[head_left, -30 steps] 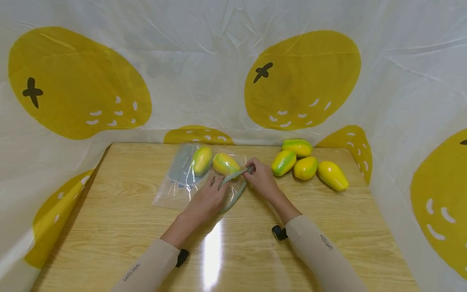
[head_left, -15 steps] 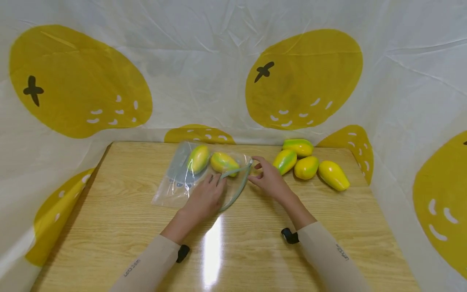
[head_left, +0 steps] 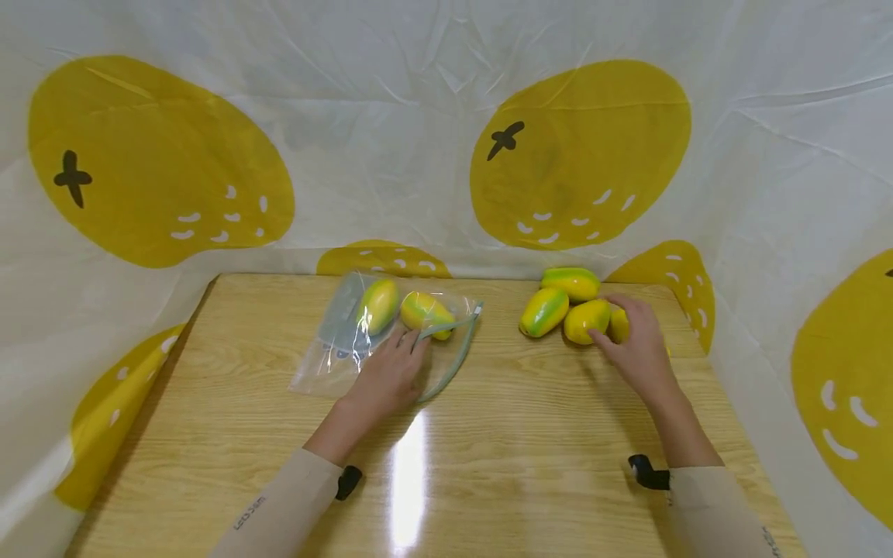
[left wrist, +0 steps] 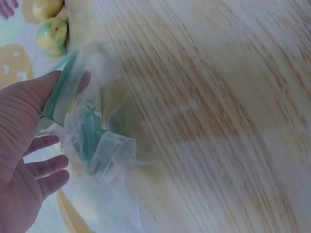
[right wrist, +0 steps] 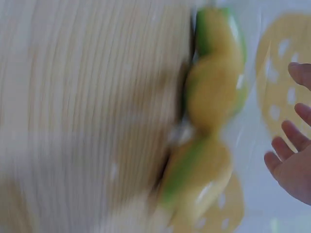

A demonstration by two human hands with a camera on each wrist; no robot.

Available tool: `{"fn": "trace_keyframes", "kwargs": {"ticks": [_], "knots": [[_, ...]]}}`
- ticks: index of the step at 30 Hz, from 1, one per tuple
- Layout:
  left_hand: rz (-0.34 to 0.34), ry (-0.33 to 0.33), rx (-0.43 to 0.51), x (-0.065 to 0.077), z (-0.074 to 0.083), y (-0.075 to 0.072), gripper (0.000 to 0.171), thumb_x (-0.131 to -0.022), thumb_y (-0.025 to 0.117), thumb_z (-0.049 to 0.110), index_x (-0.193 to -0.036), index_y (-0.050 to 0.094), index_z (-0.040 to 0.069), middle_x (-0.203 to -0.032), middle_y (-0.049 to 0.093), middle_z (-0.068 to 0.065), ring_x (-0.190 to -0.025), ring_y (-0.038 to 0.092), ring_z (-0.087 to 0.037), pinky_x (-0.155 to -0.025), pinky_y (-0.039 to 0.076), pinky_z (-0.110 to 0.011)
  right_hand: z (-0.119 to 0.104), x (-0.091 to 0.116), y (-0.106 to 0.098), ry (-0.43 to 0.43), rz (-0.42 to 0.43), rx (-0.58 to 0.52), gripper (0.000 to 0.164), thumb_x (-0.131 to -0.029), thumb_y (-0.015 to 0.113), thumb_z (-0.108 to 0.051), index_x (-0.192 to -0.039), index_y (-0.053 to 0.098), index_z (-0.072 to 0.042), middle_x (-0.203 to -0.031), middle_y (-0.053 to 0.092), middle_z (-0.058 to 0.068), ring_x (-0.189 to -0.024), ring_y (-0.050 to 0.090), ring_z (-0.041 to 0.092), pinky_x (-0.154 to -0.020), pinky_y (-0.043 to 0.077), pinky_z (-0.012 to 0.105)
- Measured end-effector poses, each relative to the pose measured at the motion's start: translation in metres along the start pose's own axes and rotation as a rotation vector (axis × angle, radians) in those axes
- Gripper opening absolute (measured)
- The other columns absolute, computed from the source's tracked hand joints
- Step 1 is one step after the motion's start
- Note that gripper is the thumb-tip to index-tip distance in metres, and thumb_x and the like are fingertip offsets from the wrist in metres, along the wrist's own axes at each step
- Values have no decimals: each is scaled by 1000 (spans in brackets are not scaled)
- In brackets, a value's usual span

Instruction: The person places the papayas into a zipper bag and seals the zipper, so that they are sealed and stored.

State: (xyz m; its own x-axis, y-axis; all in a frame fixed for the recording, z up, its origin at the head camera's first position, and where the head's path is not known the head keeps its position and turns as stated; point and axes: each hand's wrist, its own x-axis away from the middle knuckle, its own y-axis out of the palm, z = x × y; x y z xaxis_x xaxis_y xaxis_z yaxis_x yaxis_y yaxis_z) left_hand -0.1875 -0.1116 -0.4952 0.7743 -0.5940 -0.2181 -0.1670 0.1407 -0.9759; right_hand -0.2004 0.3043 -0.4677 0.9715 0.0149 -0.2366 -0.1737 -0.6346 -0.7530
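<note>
Loading papayas into the clear bag (head_left: pixel 343 373) looks to be the step in hand: it lies on the table (head_left: pixel 516 434) with two papayas (head_left: pixel 379 308) inside, and the left hand (head_left: pixel 391 372) pinches its green rim (head_left: pixel 456 361). The right hand (head_left: pixel 638 345), thumb and fingers spread wide, is at the group of four loose papayas (head_left: pixel 544 311), contact unclear. Next seems to call for a grip round one, then a lift clear of its neighbours towards the gaping mouth.

Head view: even light; 1 white glare streak marks table (head_left: pixel 516 418), glints show on bag (head_left: pixel 324 372). Right wrist: fruits (right wrist: pixel 199 174) motion-blurred. Left wrist: hazy, soft.
</note>
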Motion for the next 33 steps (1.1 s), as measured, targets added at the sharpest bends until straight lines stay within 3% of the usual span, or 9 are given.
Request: {"fn": "trace_keyframes", "kwargs": {"ticks": [5,10,16,22,33], "knots": [[-23,-2,12,1,0,0,82,-71,91,25,-137,51,-2,-135,60,-21,-125,55,-38,-113,47,-45,49,2,-26,136,-87,1,88,-96,72,-34,-162,24,-2,-165,20,32,-151,17,57,-116,18,76],[-56,-6,12,1,-1,5,92,-69,94,32,-141,47,-2,-139,57,-23,-129,54,-41,-116,45,-47,80,9,-30,221,-171,-59,100,-97,70,-41,-165,7,-2,-167,12,34,-148,18,60,-113,22,78],[-55,-17,22,2,-1,9,94,-70,95,33,-142,47,-2,-140,56,-23,-131,53,-42,-115,45,-47,92,14,-28,280,-212,-115,104,-98,70,-40,-165,0,-3,-164,15,38,-144,23,62,-110,27,77],[-44,-32,36,4,0,12,93,-71,94,32,-143,47,-1,-142,55,-22,-133,52,-40,-116,45,-45,99,18,-24,286,-211,-86,96,-101,67,-35,-163,4,2,-158,24,43,-140,29,63,-109,30,76],[-50,-39,56,4,1,14,89,-73,92,27,-143,47,-2,-142,55,-22,-132,52,-39,-114,46,-45,103,37,-26,304,-104,-83,89,-102,63,-39,-165,10,-4,-159,27,39,-133,40,59,-101,41,72]]}}
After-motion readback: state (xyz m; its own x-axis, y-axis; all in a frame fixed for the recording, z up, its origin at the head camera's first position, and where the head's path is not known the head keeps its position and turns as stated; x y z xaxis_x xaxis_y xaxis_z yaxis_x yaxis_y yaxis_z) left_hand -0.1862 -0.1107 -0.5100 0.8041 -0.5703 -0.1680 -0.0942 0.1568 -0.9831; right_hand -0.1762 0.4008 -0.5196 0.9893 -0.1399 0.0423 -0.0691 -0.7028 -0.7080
